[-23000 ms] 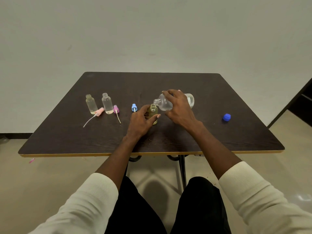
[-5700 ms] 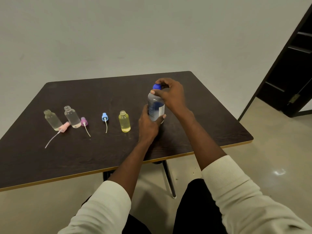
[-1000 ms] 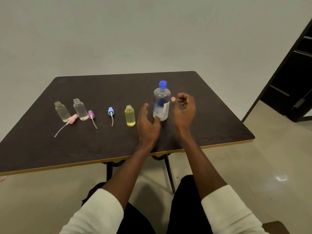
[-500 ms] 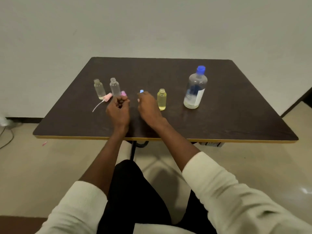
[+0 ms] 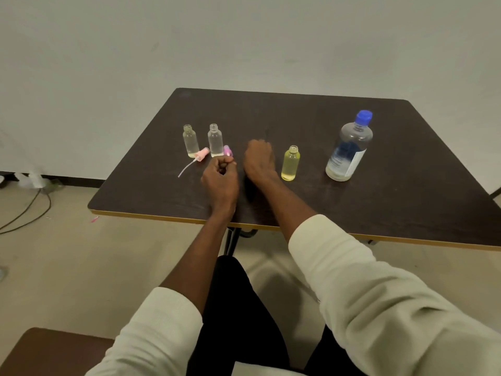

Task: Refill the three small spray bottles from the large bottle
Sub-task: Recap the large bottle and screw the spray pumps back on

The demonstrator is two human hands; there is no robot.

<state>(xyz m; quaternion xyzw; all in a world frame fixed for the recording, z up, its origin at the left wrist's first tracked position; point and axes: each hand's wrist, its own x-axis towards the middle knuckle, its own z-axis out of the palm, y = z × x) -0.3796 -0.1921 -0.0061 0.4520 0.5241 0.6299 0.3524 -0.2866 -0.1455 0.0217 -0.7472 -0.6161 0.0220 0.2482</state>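
Dark tabletop [image 5: 298, 115] centre frame: yellow bottle [image 5: 290, 163] filled, two clear bottles [image 5: 215, 140] seemingly near-empty; left hand [image 5: 220, 177] curled, holding nothing visible, right hand [image 5: 259, 160] unclear.

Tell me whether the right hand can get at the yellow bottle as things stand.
Probably yes. The right hand sits just left of the yellow bottle, with bare table between them and nothing standing in the gap. What its fingers hold, if anything, is hidden.
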